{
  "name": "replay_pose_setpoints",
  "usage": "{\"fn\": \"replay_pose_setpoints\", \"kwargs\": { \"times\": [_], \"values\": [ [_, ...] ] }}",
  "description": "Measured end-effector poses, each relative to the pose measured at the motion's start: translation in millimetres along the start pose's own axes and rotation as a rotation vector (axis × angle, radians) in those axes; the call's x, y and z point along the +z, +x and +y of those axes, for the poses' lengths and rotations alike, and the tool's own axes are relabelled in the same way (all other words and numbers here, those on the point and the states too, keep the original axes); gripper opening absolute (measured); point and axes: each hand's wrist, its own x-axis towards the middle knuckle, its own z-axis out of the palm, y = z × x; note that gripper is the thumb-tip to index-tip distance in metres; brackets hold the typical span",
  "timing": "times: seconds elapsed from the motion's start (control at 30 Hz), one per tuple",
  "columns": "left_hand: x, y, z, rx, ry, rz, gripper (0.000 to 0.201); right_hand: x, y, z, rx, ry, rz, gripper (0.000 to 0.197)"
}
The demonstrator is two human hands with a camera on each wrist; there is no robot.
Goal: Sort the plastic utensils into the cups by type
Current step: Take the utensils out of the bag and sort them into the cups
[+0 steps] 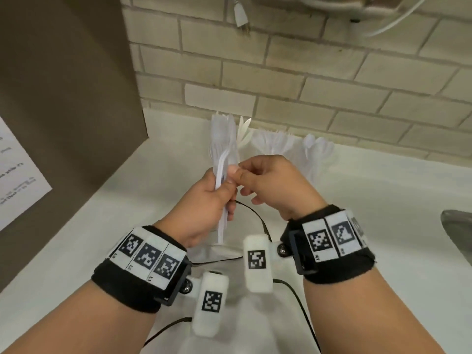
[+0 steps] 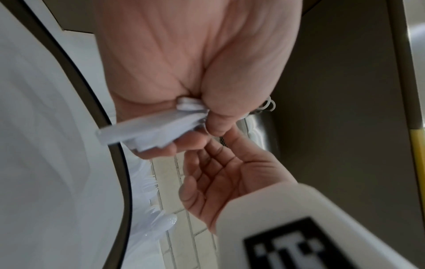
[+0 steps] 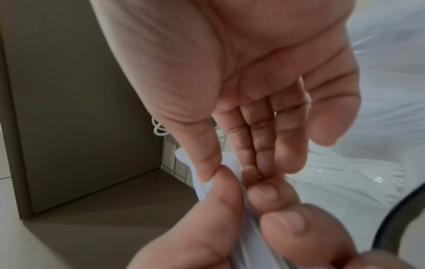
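Note:
My left hand point(image 1: 224, 190) grips a bundle of white plastic utensils point(image 1: 221, 167) upright above the counter; their handle ends stick out below my fist point(image 2: 147, 134). My right hand point(image 1: 242, 176) meets it from the right, thumb and forefinger pinching one utensil point(image 3: 202, 187) at the top of the grip, the other fingers loose. Behind, along the wall, stand knives point(image 1: 244, 130), forks point(image 1: 275, 143) and spoons point(image 1: 318, 146) in separate groups. The cups holding them are hard to make out.
A brown cabinet side point(image 1: 63, 98) with a paper sheet point(image 1: 18, 175) bounds the white counter point(image 1: 383, 200) on the left. A metal sink edge point(image 1: 457, 231) shows at the right. A black cable point(image 1: 255, 215) runs under my hands. The brick-tile wall point(image 1: 306, 85) stands behind.

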Motion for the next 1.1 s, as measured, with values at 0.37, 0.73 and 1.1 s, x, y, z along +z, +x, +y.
{"fn": "replay_pose_setpoints", "kwargs": {
  "times": [0.37, 0.73, 1.1],
  "values": [
    [5, 1, -3, -0.06, -0.074, -0.043, 0.022, 18, -4, 7, -0.025, 0.1, 0.21, 0.028],
    [-5, 7, -6, -0.172, -0.246, 0.004, 0.013, 18, 8, 10, 0.09, 0.531, 0.361, 0.017],
    [3, 11, -7, -0.086, 0.138, 0.08, 0.013, 9, 10, 18, 0.158, 0.775, 0.425, 0.008]
  ]
}}
